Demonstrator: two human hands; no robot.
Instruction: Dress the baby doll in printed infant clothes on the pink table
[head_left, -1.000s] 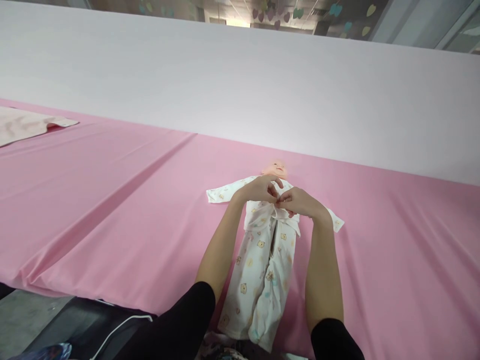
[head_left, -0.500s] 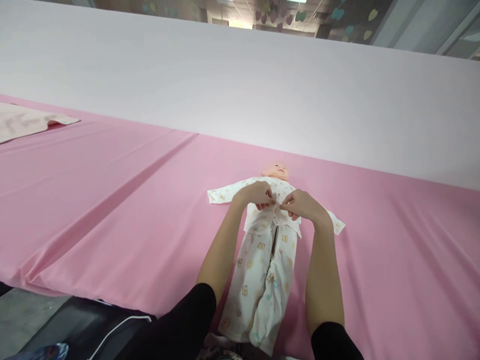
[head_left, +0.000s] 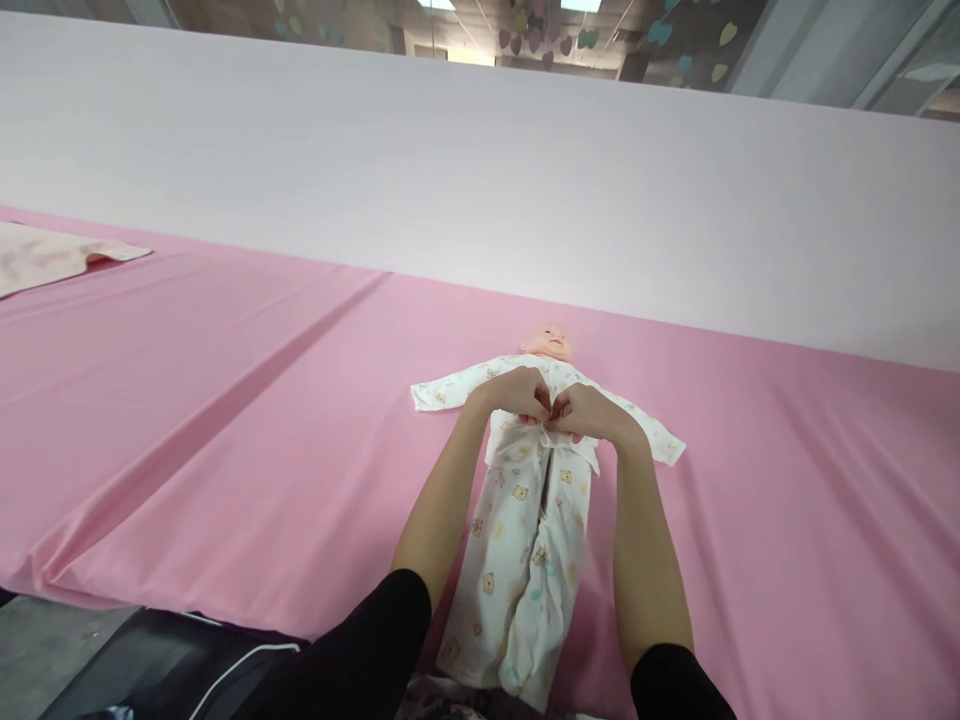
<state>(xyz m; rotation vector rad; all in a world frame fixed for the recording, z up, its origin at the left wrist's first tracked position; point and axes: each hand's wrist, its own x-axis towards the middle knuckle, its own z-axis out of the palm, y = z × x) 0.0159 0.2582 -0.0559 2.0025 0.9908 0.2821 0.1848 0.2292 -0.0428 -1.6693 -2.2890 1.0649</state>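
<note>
Doll (head_left: 553, 343), smooth and plastic-looking, face up on creased pink sheet (head_left: 285, 480). Around it, soft white shirt (head_left: 516, 436) with sleeves spread wide, then wrinkled trousers (head_left: 501, 560) printed with little bears. Shirt front pinched between curled fingers of left hand (head_left: 523, 392) and right hand (head_left: 589, 411), close together at mid-chest. Beyond, flat matte white panel (head_left: 480, 180).

words: none I can read on the doll (head_left: 548, 344) | numbers: none beside it | signs: none behind it
</note>
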